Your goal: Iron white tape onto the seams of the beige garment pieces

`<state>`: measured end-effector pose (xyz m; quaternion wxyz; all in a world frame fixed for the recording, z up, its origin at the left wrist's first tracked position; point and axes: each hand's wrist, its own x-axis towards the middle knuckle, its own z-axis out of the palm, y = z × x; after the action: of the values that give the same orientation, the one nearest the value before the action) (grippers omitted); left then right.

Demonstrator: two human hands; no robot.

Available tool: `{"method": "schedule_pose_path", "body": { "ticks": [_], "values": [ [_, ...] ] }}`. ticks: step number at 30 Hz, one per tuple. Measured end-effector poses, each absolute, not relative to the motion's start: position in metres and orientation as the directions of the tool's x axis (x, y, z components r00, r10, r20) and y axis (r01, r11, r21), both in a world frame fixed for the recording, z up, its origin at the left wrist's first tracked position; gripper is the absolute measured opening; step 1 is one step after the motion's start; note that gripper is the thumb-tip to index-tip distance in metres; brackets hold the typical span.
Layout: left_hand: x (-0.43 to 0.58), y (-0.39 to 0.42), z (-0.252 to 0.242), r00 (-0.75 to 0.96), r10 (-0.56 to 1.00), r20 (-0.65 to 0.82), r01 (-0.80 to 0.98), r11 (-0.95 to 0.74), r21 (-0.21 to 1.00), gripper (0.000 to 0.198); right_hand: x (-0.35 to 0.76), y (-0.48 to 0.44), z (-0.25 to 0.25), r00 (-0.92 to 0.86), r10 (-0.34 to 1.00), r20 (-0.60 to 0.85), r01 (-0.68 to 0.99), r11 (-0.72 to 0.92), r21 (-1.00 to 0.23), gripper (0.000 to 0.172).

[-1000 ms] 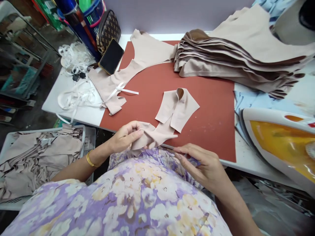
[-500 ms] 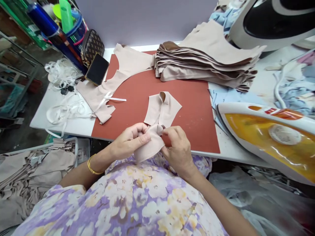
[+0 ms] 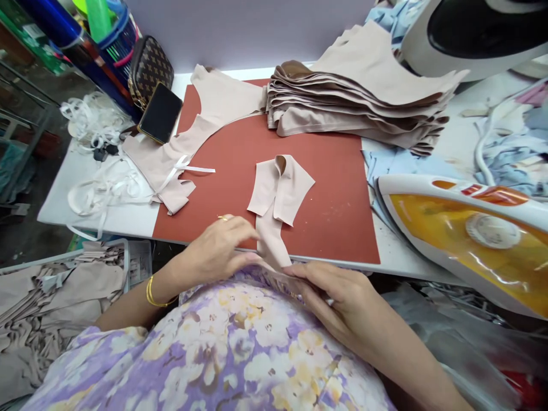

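Observation:
A small beige fabric piece (image 3: 280,191) lies on the red mat (image 3: 338,188), its narrow strip reaching down over the table's near edge. My left hand (image 3: 216,251) rests at the strip's left side, thumb and fingers pinched on its edge. My right hand (image 3: 338,294) lies lower right, fingers stretched out, with the fingertips touching the strip's lower end against my floral dress.
A stack of beige cut pieces (image 3: 359,97) sits at the back right. A yellow and white iron (image 3: 471,240) stands at the right. A larger beige piece with ribbon (image 3: 184,148), a phone (image 3: 160,114), a patterned pouch (image 3: 149,63) and white ribbons (image 3: 98,182) lie left. A bin of beige scraps (image 3: 51,291) is below left.
Both hands were bunching the strip's end half a second ago. Now the strip hangs flat, my right hand has let go and dropped lower with its fingers stretched out.

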<state>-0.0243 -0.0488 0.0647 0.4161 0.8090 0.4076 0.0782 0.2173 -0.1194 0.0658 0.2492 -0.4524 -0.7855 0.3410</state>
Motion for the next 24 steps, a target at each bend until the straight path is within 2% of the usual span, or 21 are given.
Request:
{"method": "schedule_pose_path", "body": {
  "ticks": [1, 3, 5, 7, 9, 10, 12, 15, 16, 18, 20, 22, 24],
  "values": [
    [-0.014, -0.048, 0.065, 0.732, 0.666, -0.144, 0.471, -0.341, 0.814, 0.028, 0.215, -0.114, 0.066, -0.458, 0.888, 0.034, 0.537, 0.307, -0.786, 0.019],
    [0.001, -0.046, 0.059, 0.81, 0.575, -0.113, 0.303, -0.245, 0.921, 0.034, 0.216, -0.102, 0.062, -0.438, 0.896, -0.073, 0.542, 0.199, -0.816, 0.015],
    [0.007, -0.045, 0.046, 0.768, 0.601, -0.222, 0.341, -0.09, 0.936, 0.028, 0.224, -0.091, 0.052, -0.4, 0.904, -0.15, 0.569, 0.116, -0.814, 0.013],
    [0.007, -0.045, 0.032, 0.674, 0.633, -0.38, 0.45, 0.056, 0.891, 0.02, 0.233, -0.082, 0.041, -0.345, 0.92, -0.184, 0.568, 0.049, -0.821, 0.014],
    [0.006, -0.045, 0.023, 0.618, 0.616, -0.49, 0.514, 0.155, 0.843, 0.021, 0.24, -0.076, 0.032, -0.277, 0.942, -0.19, 0.53, -0.015, -0.848, 0.015],
    [0.007, -0.045, 0.022, 0.611, 0.614, -0.499, 0.518, 0.166, 0.839, 0.024, 0.241, -0.073, 0.03, -0.258, 0.947, -0.191, 0.51, -0.035, -0.86, 0.016],
    [0.012, -0.043, 0.023, 0.626, 0.662, -0.411, 0.483, 0.084, 0.872, 0.032, 0.238, -0.068, 0.03, -0.26, 0.947, -0.189, 0.49, -0.039, -0.871, 0.02],
    [0.021, -0.038, 0.029, 0.634, 0.754, -0.171, 0.392, -0.123, 0.912, 0.042, 0.229, -0.063, 0.035, -0.333, 0.916, -0.225, 0.457, -0.053, -0.888, 0.02],
    [0.024, -0.036, 0.03, 0.621, 0.771, -0.145, 0.365, -0.121, 0.923, 0.043, 0.227, -0.062, 0.036, -0.349, 0.903, -0.252, 0.417, -0.091, -0.904, 0.021],
    [0.026, -0.035, 0.028, 0.59, 0.773, -0.233, 0.299, 0.058, 0.953, 0.042, 0.225, -0.061, 0.035, -0.336, 0.895, -0.293, 0.304, -0.192, -0.933, 0.026],
    [0.025, -0.036, 0.023, 0.597, 0.697, -0.396, 0.213, 0.338, 0.917, 0.042, 0.227, -0.06, 0.029, -0.236, 0.935, -0.263, 0.217, -0.213, -0.952, 0.03],
    [0.023, -0.039, 0.017, 0.619, 0.595, -0.512, 0.142, 0.556, 0.819, 0.047, 0.23, -0.058, 0.021, -0.127, 0.978, -0.166, 0.269, -0.127, -0.955, 0.027],
    [0.022, -0.042, 0.011, 0.619, 0.537, -0.573, 0.095, 0.672, 0.734, 0.05, 0.233, -0.055, 0.012, -0.141, 0.99, -0.026, 0.447, 0.04, -0.893, 0.021]
  ]
}}
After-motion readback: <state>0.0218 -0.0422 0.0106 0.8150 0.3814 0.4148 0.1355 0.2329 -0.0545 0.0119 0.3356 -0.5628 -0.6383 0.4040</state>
